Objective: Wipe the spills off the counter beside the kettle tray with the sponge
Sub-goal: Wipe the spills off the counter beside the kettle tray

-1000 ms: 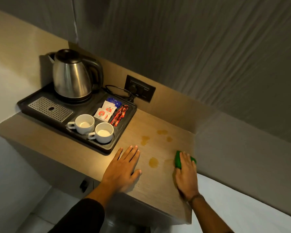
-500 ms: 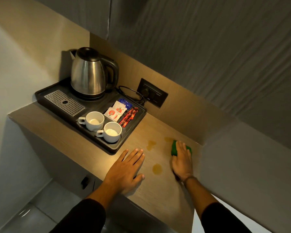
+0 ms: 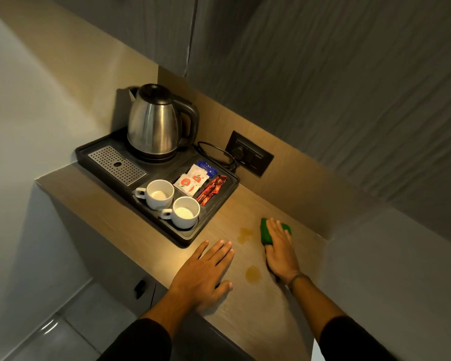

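Two spills [image 3: 246, 232] remain on the bench [image 3: 261, 316] beside the tray [image 3: 185, 237]: the right hand [image 3: 280, 252], flat atop the sponge [image 3: 266, 234], should sweep traywards with firm pressure, left hand [image 3: 202, 273] splayed, empty.

The black kettle tray [image 3: 193, 237] sits on the wooden counter [image 3: 245, 321] against the back panel. On the tray stand a steel kettle [image 3: 154, 123], two white cups [image 3: 164, 203], sachets [image 3: 193, 179] and a perforated drip grille [image 3: 116, 164]. To the right of the tray, the right hand [image 3: 280, 252] lies flat on a green sponge [image 3: 265, 234], pressing it onto the counter. Two amber spills [image 3: 253, 274] lie between the hands, one just beside the tray's near corner. The left hand [image 3: 203, 276] rests flat, fingers spread, in front of the tray.
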Tool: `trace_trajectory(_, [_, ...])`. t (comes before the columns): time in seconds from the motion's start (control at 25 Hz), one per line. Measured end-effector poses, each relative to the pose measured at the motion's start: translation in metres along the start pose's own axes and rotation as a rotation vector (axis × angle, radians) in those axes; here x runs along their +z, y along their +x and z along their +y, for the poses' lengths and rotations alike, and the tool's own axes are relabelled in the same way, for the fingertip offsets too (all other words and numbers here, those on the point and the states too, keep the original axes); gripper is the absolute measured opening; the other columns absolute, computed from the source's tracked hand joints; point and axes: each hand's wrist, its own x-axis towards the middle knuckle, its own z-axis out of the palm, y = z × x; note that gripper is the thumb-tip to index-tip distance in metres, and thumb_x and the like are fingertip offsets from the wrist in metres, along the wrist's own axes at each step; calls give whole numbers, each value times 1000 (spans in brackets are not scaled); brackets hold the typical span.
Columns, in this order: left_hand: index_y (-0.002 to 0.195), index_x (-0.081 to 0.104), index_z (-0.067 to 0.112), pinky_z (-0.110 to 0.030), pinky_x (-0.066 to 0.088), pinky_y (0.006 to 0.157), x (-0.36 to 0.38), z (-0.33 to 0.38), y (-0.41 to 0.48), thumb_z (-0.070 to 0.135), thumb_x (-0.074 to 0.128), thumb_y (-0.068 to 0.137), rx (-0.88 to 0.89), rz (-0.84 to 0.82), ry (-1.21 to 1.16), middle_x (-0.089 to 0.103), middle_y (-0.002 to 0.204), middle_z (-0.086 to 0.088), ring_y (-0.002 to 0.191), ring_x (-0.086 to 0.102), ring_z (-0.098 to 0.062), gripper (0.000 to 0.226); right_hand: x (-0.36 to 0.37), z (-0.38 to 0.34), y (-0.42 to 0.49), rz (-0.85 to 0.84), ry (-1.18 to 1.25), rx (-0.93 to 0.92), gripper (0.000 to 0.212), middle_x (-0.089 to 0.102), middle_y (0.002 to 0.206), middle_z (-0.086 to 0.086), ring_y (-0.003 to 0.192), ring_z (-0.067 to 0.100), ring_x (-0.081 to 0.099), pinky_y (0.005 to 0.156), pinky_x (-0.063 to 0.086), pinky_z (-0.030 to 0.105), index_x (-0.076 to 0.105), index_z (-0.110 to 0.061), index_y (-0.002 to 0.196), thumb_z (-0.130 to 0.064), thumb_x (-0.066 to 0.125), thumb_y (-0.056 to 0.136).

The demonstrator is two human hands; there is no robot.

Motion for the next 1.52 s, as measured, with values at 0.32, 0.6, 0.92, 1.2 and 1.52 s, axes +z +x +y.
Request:
trace_trajectory(0.32, [165,8,18,-47,-11,126,-2,0,0,61,29,105,-8,3,-12,2,176,-3,159,-7,-18,77,-10,19,20,76,-13,132,69,27,166,13,156,33,19,128,11,48,30,-7,156,-7,38,88])
trace_trajectory(0.6, [165,10,17,-48,-5,128,0,-1,1,60,30,105,-7,9,-27,5,176,-3,159,-5,-18,76,11,34,-71,-135,-12,-317,76,18,171,-8,158,15,10,129,2,42,19,-28,160,-6,43,91])
trace_trajectory(0.92, [165,8,17,-49,-4,129,-2,1,1,60,31,105,-9,-7,-28,4,176,-4,159,-6,-18,77,13,-31,13,-85,21,-145,78,13,169,2,158,22,6,129,2,48,22,-17,160,5,51,90])
trace_trajectory(1.2, [165,8,17,-51,-1,129,-2,1,0,59,30,105,-10,-6,-17,4,176,-5,159,-6,-19,76,2,43,-95,-155,-30,-283,68,14,171,-9,158,16,9,128,12,56,18,-29,160,-13,35,96])
trace_trajectory(1.52, [164,8,16,-53,3,129,-2,0,0,60,28,105,-8,-8,-5,7,176,-6,159,-4,-20,77,27,-24,-126,-210,-1,-250,68,7,171,-13,158,10,0,130,-3,41,10,-36,160,-20,36,99])
